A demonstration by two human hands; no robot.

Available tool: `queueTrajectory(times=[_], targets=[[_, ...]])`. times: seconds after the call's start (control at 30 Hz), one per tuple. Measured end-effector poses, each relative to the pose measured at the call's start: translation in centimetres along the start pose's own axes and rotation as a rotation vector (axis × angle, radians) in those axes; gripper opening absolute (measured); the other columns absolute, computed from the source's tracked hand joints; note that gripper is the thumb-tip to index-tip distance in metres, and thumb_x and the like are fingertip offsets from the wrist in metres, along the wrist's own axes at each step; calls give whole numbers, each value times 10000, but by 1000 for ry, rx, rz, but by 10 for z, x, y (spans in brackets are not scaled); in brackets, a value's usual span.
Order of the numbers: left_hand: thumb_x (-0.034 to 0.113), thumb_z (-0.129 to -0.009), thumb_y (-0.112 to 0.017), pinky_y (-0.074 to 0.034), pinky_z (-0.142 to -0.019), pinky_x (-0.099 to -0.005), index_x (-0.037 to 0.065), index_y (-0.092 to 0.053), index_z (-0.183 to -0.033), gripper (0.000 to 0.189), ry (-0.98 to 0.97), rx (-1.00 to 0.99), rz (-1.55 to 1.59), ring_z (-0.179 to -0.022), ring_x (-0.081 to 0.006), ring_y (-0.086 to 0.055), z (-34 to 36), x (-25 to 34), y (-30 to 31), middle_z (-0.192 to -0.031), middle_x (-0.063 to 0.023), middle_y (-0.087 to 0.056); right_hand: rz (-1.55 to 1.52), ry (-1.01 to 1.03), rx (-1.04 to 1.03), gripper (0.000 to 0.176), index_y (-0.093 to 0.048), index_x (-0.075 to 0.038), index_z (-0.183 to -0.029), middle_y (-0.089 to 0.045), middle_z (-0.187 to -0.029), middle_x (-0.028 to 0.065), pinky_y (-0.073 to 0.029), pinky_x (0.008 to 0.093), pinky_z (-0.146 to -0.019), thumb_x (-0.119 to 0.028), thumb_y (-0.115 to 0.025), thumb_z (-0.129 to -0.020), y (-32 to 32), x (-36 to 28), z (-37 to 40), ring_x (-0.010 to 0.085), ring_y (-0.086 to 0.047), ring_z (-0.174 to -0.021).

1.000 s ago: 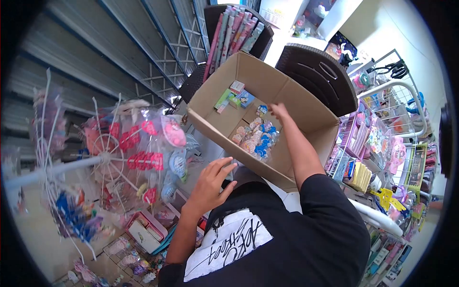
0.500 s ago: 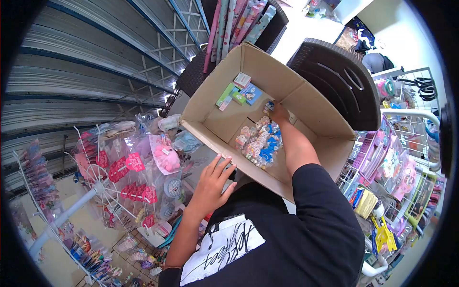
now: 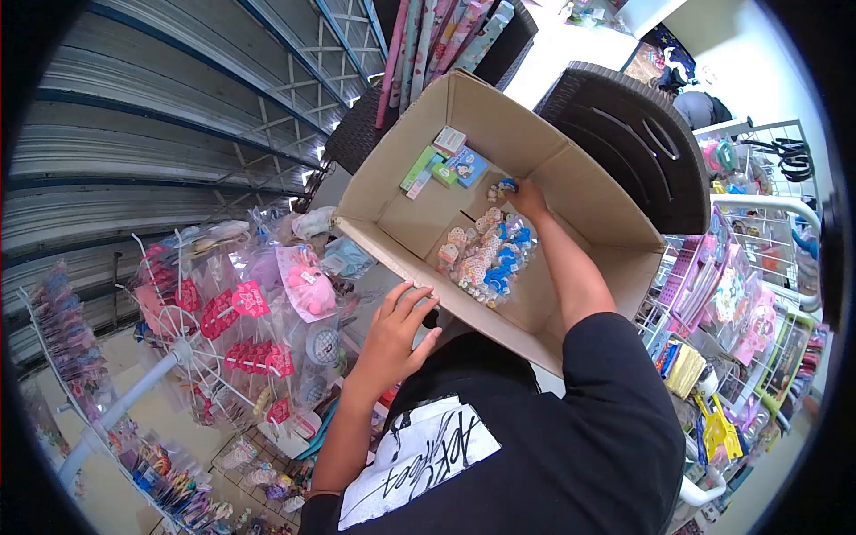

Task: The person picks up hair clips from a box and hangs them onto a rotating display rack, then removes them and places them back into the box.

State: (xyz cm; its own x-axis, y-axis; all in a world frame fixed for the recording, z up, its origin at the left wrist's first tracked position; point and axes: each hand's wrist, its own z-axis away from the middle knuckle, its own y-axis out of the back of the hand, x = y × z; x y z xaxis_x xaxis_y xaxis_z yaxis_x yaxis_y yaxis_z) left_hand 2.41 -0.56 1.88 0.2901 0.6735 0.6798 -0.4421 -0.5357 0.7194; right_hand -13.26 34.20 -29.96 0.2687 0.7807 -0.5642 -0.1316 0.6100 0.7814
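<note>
An open cardboard box (image 3: 588,192) stands in front of me. Inside it, my right hand (image 3: 528,200) pinches a small blue and beige packaged item (image 3: 504,189) near the far wall. Below that hand lies a pile of small clear-wrapped trinkets (image 3: 489,259) in blue, beige and orange. Several small green, blue and white boxes (image 3: 444,167) rest in the far left corner of the box. My left hand (image 3: 400,332) lies with spread fingers against the outside of the near left edge, its fingertips at the rim, holding nothing.
Racks of bagged pink goods (image 3: 254,312) stand at the left, beside a metal shutter (image 3: 178,116). Behind the box are a dark brown chair (image 3: 624,134) and patterned rolls (image 3: 437,45). A white wire rack (image 3: 740,294) with goods is at the right. A grey-clothed person is partly visible beyond.
My right hand has shifted slightly to the right and up with the small item. The box appears slightly shifted in view. My left hand stays by the near left edge.
</note>
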Motion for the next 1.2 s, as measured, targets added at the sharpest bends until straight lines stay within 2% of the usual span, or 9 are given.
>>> queueTrajectory(times=[0.2,0.33,0.4,0.57,0.67,0.87,0.9,0.97,1.2], targets=[[151,-842,-711,-389,-1072,-453,31,-593,-1262,452,-33,39,6,-1296,-349,-468,-9,-2,2,-1302,-133,-586,138,135,-246,337,-675,-4,-1072,-698,-973,226,-520,447,-783,-219,-701,-814,74,-43,21,375,-687,-900],[159,-845,-709,-381,-1063,-462,25,-569,-1295,490,-15,143,36,-1278,-362,-481,-25,4,-6,-1307,-169,-568,-340,294,-544,246,-689,8,-963,-720,-877,102,-531,333,-716,-171,-761,-810,133,-138,55,164,-667,-787],[120,-875,-701,-446,-989,-421,-12,-553,-1280,451,92,346,225,-1185,-311,-569,-34,13,-12,-1240,-190,-597,-494,406,-771,223,-692,5,-954,-686,-835,31,-497,273,-669,-143,-780,-813,154,-192,80,64,-585,-752],[103,-962,-620,-488,-808,-309,14,-575,-1181,240,323,276,950,-906,-152,-636,-43,18,-17,-1055,-97,-655,-596,592,-1057,193,-693,-9,-981,-669,-841,-5,-468,254,-663,-146,-764,-864,173,-255,113,40,-577,-781],[92,-967,-592,-484,-673,-265,36,-583,-1113,157,375,294,1057,-677,-115,-613,-37,14,-16,-861,-42,-674,-836,522,-990,275,-692,-23,-1082,-704,-918,18,-493,257,-680,-213,-741,-889,155,-215,71,68,-627,-835],[87,-952,-577,-499,-702,-284,28,-571,-1109,168,361,238,1162,-736,-147,-628,-16,6,-8,-867,-67,-652,158,-190,-727,475,-653,-83,-1224,-689,-1131,126,-541,352,-871,-307,-745,-815,55,-66,-16,221,-685,-948],[100,-958,-565,-499,-715,-294,25,-568,-1107,166,393,247,1186,-760,-156,-630,-15,9,-6,-868,-71,-648,156,-187,-735,475,-653,-83,-1224,-689,-1131,126,-541,352,-871,-307,-745,-815,30,-41,-14,221,-685,-948],[112,-965,-552,-499,-729,-304,22,-565,-1105,167,434,262,1204,-784,-166,-633,-11,8,-5,-869,-76,-644,277,143,-245,471,-632,-83,-1227,-637,-1194,178,-526,414,-911,-221,-733,-788,-13,-5,0,312,-651,-1059],[223,-1024,-496,-484,-814,-328,4,-586,-1129,258,553,312,1287,-866,-196,-650,-3,0,-1,-943,-101,-672,29,84,-135,430,-648,-72,-1162,-627,-1124,178,-509,437,-914,-235,-753,-778,-15,-19,23,383,-627,-1033]])
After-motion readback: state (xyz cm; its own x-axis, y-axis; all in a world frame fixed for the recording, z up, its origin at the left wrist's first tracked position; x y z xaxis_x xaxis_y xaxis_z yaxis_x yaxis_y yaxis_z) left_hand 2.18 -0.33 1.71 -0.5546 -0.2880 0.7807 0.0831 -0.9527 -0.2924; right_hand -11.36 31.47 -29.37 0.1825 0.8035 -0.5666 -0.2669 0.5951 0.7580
